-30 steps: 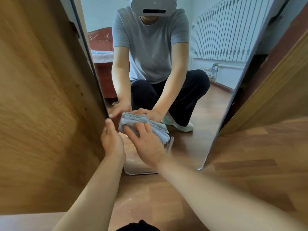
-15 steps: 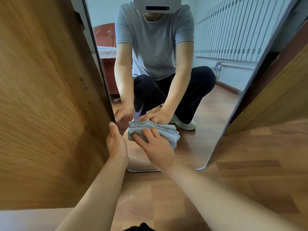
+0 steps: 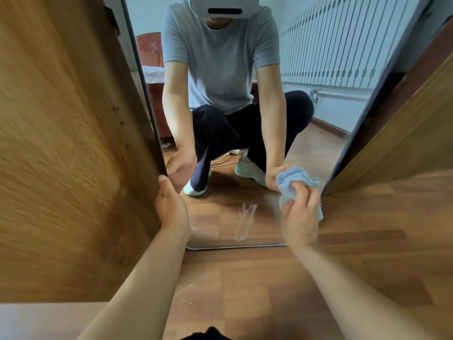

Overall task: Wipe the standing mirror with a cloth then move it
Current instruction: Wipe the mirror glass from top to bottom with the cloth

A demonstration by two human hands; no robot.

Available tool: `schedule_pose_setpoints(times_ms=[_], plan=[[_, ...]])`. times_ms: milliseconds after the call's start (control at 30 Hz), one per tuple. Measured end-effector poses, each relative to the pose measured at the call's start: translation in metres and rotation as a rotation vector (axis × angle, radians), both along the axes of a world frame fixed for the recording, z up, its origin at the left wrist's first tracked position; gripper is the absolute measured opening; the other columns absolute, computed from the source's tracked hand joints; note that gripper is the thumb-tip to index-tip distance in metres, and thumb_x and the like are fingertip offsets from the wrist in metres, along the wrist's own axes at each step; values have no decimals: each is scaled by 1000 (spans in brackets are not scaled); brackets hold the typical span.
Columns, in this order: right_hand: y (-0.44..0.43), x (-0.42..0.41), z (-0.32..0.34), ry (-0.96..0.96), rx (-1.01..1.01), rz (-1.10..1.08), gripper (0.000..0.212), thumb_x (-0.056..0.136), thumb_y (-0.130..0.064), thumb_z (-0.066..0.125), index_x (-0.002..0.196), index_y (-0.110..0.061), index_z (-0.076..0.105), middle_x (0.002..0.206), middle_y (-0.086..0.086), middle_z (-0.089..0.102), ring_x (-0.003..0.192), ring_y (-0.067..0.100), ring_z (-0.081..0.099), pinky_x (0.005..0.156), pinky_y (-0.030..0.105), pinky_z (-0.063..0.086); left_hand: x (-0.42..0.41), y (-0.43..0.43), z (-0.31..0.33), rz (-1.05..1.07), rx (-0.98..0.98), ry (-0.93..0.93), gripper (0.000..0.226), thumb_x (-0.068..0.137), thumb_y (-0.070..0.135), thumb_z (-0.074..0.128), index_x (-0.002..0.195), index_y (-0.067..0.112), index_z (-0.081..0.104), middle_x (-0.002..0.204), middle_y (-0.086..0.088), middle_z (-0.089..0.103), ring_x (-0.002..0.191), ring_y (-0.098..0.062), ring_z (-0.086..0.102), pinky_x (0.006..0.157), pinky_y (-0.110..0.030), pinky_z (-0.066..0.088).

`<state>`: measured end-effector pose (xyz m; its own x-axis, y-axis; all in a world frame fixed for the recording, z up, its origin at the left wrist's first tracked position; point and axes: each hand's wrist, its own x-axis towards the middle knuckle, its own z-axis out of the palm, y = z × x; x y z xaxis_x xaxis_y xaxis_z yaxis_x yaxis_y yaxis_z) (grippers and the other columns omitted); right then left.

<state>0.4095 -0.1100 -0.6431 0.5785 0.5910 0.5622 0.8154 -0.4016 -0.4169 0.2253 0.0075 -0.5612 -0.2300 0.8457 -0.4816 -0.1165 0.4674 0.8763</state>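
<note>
Blue cloth (image 3: 294, 179) clutched in right hand (image 3: 299, 217) on mirror (image 3: 220, 217); left hand (image 3: 171, 207) grips its edge.

One wide-angle camera, worn on the head of a crouching person, sits low above the brown wood-pattern floor (image 3: 245, 290) and faces forward and down. It is close to the tall dark-framed standing mirror (image 3: 318, 143). The left hand (image 3: 171, 204) and right hand (image 3: 299, 217) reach the mirror, and its glass reflects the wearer head-on.

Wood-floored room, soft light.
Brown plank floor (image 3: 245, 303), flecked white, lies between 2 grained wooden boards: left panel (image 3: 61, 168) close and tall, right panel (image 3: 404, 133) slanting.
</note>
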Motion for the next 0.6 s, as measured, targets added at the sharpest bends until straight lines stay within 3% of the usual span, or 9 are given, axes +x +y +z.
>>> schedule_pose_setpoints(times_ms=[133, 200, 433, 600], plan=[[-10, 12, -5, 320, 28, -228, 49, 79, 9, 52, 123, -7, 39, 116, 24, 41, 99, 42, 48, 81, 39, 44, 1, -2, -1, -4, 6, -9, 49, 98, 45, 33, 131, 13, 50, 130, -4, 56, 105, -12, 49, 88, -23, 37], [-8, 6, -5, 382, 22, -255, 48, 82, 7, 49, 127, -5, 39, 120, 24, 39, 102, 41, 47, 83, 39, 43, 2, -2, -2, -4, 10, -14, 49, 98, 45, 33, 132, 13, 50, 130, -4, 56, 105, -12, 50, 89, -22, 36], [30, -61, -3, 181, 44, -62, 57, 67, 10, 66, 114, -11, 41, 98, 18, 50, 78, 35, 57, 66, 34, 51, 2, -3, -6, 5, -4, -13, 49, 98, 46, 34, 134, 16, 48, 133, -3, 54, 120, -19, 50, 93, -24, 36], [53, -99, -9, 3, 76, 155, 63, 64, 12, 68, 115, -18, 46, 90, 12, 51, 83, 24, 47, 70, 32, 52, 2, -3, -11, -8, 13, -1, 50, 98, 46, 35, 138, 16, 44, 139, -3, 50, 126, -19, 46, 96, -25, 34]])
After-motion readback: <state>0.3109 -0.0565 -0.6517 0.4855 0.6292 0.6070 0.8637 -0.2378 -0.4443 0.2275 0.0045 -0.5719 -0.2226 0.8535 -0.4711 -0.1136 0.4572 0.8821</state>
